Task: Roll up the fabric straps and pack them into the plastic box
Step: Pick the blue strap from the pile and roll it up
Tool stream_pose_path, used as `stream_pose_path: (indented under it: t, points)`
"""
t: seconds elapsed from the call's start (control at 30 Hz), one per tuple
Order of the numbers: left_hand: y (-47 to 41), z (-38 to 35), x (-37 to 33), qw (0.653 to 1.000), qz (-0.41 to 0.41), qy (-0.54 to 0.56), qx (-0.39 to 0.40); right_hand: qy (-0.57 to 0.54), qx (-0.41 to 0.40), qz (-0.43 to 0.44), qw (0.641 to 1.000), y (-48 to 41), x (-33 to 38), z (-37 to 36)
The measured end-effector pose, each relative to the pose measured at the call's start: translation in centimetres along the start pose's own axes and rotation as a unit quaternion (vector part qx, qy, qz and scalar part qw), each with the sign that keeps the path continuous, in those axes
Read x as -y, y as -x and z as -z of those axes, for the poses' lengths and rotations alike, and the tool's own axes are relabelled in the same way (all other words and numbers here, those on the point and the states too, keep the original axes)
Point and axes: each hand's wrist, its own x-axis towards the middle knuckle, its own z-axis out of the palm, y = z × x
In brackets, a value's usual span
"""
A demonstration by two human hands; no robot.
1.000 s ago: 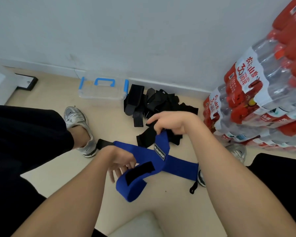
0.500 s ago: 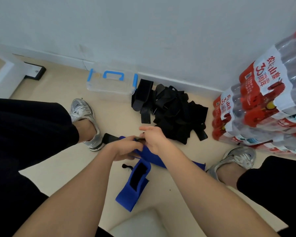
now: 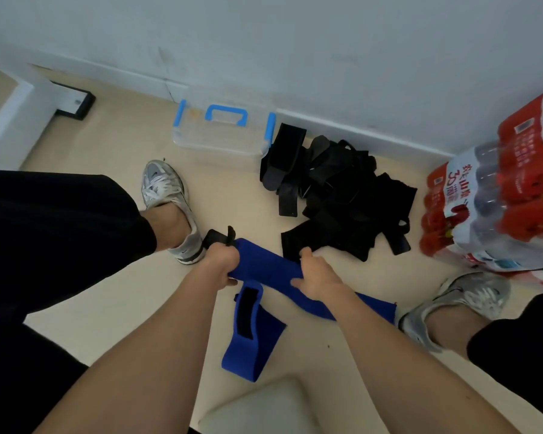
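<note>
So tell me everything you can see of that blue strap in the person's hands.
The blue strap is a wide band of soft-looking, bright blue fabric, not yet rolled. The left hand grips it near a black tab at one end. The right hand grips it further along, with a flat stretch between them. Past the right hand it runs on under the forearm. Another part droops below the hands, loosely folded, showing a black fastening patch.

Pale grey wall, white skirting; beige floor; white post w/ black foot, far left.
</note>
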Motion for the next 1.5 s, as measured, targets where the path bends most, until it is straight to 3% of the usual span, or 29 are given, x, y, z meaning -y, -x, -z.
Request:
stream_pose_path:
  t: [0.17, 0.37, 0.47, 0.57, 0.77, 1.0, 1.1, 1.27, 1.4, 1.5]
  points:
    - [0.6, -1.5, 0.5, 0.998, -0.002, 0.050, 0.028, -0.116, 0.197, -0.013, 0.974, -0.5, 0.6, 2.1]
    - [2.0, -1.7, -0.4, 0.997, 0.016, 0.061, 0.054, -0.211, 0.208, -0.022, 0.955, 0.9, 0.2, 5.0]
    - [3.5, -1.7, -0.7, 0.989, 0.054, 0.071, 0.118, -0.379, 0.271, 0.025, 0.885, 2.1, -0.6, 6.0]
    - [4.9, -2.5, -0.8, 0.977, 0.040, 0.091, 0.190, -0.459, 0.329, 0.061, 0.823, 3.8, -1.0, 6.9]
    - [7.7, -3.8, -2.9, 0.975, -0.077, 0.038, 0.205, -0.487, 0.169, 0.058, 0.855, 6.5, -0.3, 9.1]
    - [11.0, -3.6, -4.5, 0.940, -0.149, -0.020, 0.306, -0.605, 0.058, 0.132, 0.783, 9.4, -0.9, 14.6]
    - [13.3, -4.4, -4.7, 0.899, -0.175, -0.118, 0.384, -0.671, -0.020, 0.152, 0.726, 9.6, -0.6, 16.6]
    - [15.7, -4.5, -4.8, 0.818, -0.129, -0.307, 0.469, -0.830, -0.175, 0.093, 0.522, 9.4, -0.4, 19.2]
    - [15.5, -4.4, -4.9, 0.799, -0.114, -0.338, 0.484, -0.884, -0.223, 0.072, 0.404, 9.3, -1.8, 20.0]
    - [14.9, -3.8, -5.4, 0.808, -0.164, -0.303, 0.479, -0.901, -0.216, 0.080, 0.367, 9.3, -3.3, 19.6]
